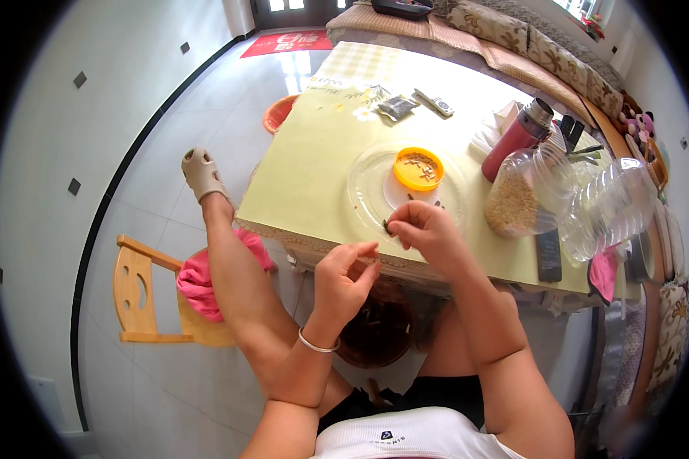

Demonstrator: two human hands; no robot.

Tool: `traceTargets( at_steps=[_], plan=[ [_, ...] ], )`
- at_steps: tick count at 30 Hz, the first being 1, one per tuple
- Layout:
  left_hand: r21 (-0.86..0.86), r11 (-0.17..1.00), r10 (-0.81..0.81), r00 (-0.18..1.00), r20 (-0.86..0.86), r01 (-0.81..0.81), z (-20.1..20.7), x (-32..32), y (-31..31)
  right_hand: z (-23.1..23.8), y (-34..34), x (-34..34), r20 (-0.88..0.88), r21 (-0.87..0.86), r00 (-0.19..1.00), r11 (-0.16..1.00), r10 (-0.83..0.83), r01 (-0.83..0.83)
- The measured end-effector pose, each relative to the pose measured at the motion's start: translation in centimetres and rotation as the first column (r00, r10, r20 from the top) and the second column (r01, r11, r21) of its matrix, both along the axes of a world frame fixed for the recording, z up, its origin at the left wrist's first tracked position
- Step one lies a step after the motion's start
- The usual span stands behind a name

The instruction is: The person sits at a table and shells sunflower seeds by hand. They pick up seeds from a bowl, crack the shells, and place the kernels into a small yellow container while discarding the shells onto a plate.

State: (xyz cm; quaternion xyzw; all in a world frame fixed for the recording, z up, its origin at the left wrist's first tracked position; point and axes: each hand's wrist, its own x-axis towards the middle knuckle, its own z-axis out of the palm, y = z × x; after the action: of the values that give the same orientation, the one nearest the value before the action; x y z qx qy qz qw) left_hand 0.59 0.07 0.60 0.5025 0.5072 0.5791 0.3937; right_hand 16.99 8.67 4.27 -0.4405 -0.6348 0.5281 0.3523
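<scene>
My right hand (425,231) is closed in a pinch on a small dark piece (388,226) over the near edge of a clear round plate (357,195). A few more dark bits lie on that plate, partly behind my fingers. Farther back on it sits a yellow round lid (419,184) holding small pale slivers. My left hand (346,277), with a silver bangle at the wrist, hangs just off the table's front edge. Its thumb and fingertips come together; anything between them is too small to make out.
On the table (298,176) are a silver packet (396,108), a white remote (435,102), a red thermos (517,138), a clear jar of pale grains (511,197) and another clear jar (608,210). A dark bin (377,333) stands below my hands. A wooden chair (134,294) is at left.
</scene>
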Motion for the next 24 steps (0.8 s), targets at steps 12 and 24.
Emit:
traceTargets(
  at_steps=[12,24],
  plan=[
    [0.527,0.829,0.431,0.814,-0.389,-0.187,-0.6,-0.2,0.5,-1.5,-3.4,-3.3,-0.037,0.148,0.999,0.988,-0.034,0.039],
    [0.523,0.84,0.439,0.744,-0.503,-0.141,-1.4,-0.2,0.1,-1.8,-3.6,-3.5,0.088,0.186,0.995,0.982,-0.04,0.023]
  ],
)
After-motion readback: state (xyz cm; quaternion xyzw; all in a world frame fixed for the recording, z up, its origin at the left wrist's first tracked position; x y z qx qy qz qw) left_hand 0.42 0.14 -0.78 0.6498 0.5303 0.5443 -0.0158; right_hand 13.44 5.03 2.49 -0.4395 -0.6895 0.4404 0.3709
